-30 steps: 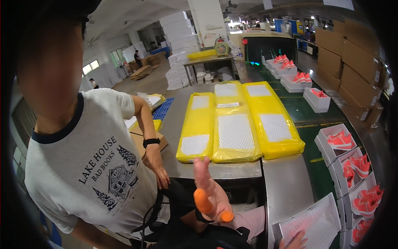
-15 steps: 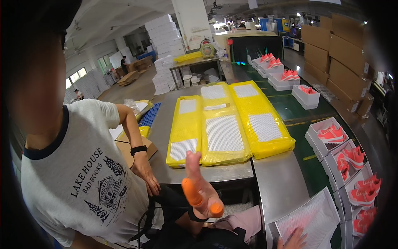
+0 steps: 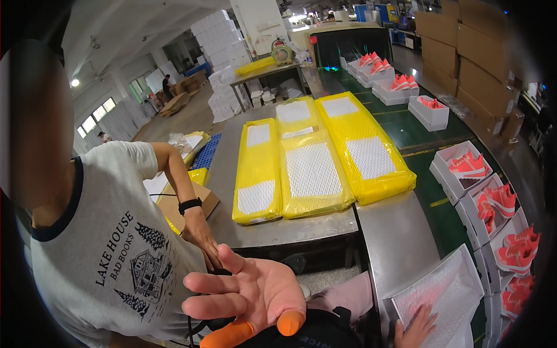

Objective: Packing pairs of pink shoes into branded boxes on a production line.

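My left hand [image 3: 255, 293] is raised palm up in the lower middle, fingers spread and nothing in it. Orange finger cots cover its thumb and one finger. At the lower right, my right hand [image 3: 416, 328] lies with fingers apart on white textured paper [image 3: 444, 287], in what looks like an open white box. A faint pink tint shows through the paper. Just beyond stand open white shoeboxes [image 3: 460, 194] with coral sneakers [image 3: 467, 166] in them. Ahead of my left hand, several yellow-wrapped packs [image 3: 313, 174] with white textured panels lie on a metal table [image 3: 229, 235].
A person in a light T-shirt [image 3: 133, 243] stands close on my left, one hand near the hip. More shoeboxes [image 3: 428, 113] line the green conveyor [image 3: 400, 132]. Brown cartons [image 3: 484, 64] are stacked at the far right, white boxes [image 3: 217, 43] at the back.
My left hand has turned palm up, spread its fingers and moved left and nearer. My right hand stays on the paper. The whole view has shifted slightly.
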`<state>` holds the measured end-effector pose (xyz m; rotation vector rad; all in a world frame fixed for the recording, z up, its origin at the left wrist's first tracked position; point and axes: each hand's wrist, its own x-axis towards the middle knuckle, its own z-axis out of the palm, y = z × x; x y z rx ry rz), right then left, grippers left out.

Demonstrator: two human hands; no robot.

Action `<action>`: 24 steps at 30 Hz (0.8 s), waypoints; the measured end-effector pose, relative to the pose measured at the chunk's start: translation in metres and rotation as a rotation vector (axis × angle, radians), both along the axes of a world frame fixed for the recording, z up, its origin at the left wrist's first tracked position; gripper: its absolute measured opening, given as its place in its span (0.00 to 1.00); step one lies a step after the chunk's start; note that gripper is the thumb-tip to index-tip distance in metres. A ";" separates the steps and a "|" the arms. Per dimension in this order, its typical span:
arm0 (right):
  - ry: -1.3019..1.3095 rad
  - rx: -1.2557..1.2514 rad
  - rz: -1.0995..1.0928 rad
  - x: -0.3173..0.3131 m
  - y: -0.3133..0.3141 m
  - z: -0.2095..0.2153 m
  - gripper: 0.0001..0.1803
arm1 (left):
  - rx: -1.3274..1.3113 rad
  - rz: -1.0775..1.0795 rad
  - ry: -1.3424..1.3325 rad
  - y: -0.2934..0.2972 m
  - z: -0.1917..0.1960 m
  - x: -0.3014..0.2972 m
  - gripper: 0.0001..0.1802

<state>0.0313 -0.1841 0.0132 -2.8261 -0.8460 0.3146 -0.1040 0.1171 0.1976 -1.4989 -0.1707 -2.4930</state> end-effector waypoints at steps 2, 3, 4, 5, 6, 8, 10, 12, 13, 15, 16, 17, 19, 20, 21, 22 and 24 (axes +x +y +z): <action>-0.006 -0.006 -0.011 0.000 0.000 -0.002 0.47 | -0.021 -0.023 -0.030 0.006 -0.006 0.005 0.48; -0.021 -0.009 -0.017 0.000 -0.001 -0.003 0.47 | 0.004 -0.073 0.097 0.015 -0.013 0.007 0.45; -0.024 0.003 0.002 -0.001 0.000 -0.005 0.47 | 0.042 -0.097 0.235 0.021 -0.015 0.001 0.42; -0.010 0.015 0.029 -0.003 0.001 -0.007 0.47 | -0.164 -0.151 0.390 0.032 -0.022 -0.008 0.45; -0.028 0.016 0.035 -0.003 -0.002 -0.010 0.47 | -0.379 -0.218 0.531 0.042 -0.029 -0.010 0.47; -0.043 -0.008 0.032 -0.001 -0.004 -0.011 0.47 | -0.633 -0.493 0.558 0.064 -0.022 0.046 0.51; -0.062 0.002 0.003 0.000 -0.003 -0.006 0.47 | -0.797 -0.635 0.635 0.078 -0.040 0.064 0.55; -0.059 -0.020 0.003 -0.002 0.000 0.000 0.46 | -0.768 -0.612 0.677 0.072 -0.044 0.058 0.55; -0.056 -0.047 0.003 -0.003 0.001 0.002 0.46 | -0.742 -0.591 0.717 0.069 -0.043 0.056 0.54; -0.054 -0.047 -0.005 -0.003 0.003 0.003 0.46 | -0.746 -0.622 0.695 0.066 -0.035 0.053 0.55; -0.050 -0.048 -0.010 -0.002 0.003 0.003 0.46 | -0.752 -0.651 0.673 0.063 -0.029 0.051 0.55; -0.051 -0.052 -0.014 -0.001 0.003 0.003 0.46 | -0.677 -0.710 0.589 0.059 -0.022 0.048 0.56; -0.047 -0.043 -0.016 -0.002 -0.001 0.002 0.46 | -0.457 -0.789 0.382 0.047 -0.008 0.043 0.57; -0.047 -0.051 -0.023 -0.002 -0.002 0.001 0.46 | -0.463 -0.797 0.380 0.049 -0.008 0.043 0.57; -0.053 -0.019 -0.009 -0.003 0.000 0.000 0.46 | -0.290 -0.676 0.359 0.051 -0.002 0.035 0.57; -0.060 0.015 0.003 -0.004 0.000 -0.001 0.46 | -0.118 -0.554 0.338 0.052 0.003 0.029 0.57; -0.055 0.005 0.010 -0.004 0.002 0.001 0.46 | -0.156 -0.577 0.329 0.051 0.008 0.022 0.57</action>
